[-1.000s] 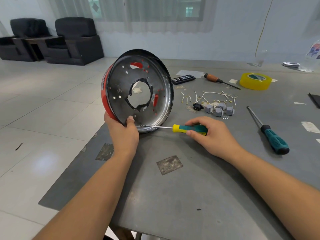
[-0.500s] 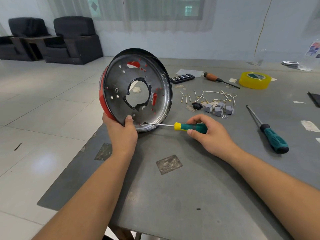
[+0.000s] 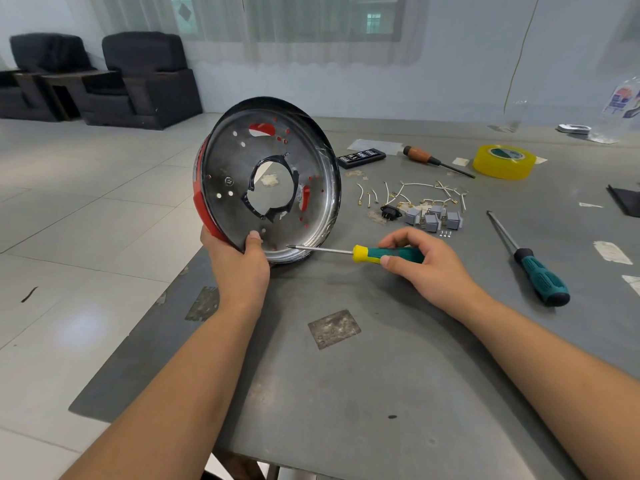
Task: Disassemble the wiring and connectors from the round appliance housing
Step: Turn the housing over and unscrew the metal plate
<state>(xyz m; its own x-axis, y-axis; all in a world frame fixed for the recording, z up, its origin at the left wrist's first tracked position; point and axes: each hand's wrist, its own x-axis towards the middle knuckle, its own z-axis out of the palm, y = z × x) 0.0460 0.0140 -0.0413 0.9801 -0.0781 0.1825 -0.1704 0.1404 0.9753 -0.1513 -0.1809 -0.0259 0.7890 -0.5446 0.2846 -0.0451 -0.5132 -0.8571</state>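
Note:
The round metal housing [image 3: 235,174], red outside with a large centre hole, stands on edge at the table's left. My left hand [image 3: 239,261] grips its lower rim, thumb on the inner face. My right hand [image 3: 420,263] holds a green-and-yellow screwdriver [image 3: 377,253] lying almost level, its tip touching the housing's lower inner edge. Removed white wires [image 3: 415,192], grey connectors [image 3: 433,218] and a black socket [image 3: 389,213] lie loose on the table to the right of the housing.
On the grey table [image 3: 381,393] lie a teal-handled screwdriver [image 3: 533,268], an orange-handled screwdriver [image 3: 433,161], a yellow tape roll [image 3: 504,161], a black bit case [image 3: 362,157] and a plastic bottle [image 3: 620,109]. The table's left edge runs just under the housing. Black armchairs [image 3: 145,81] stand far left.
The housing has tilted slightly and the screwdriver tip has shifted a little along the lower inner rim. Both hands keep their grips.

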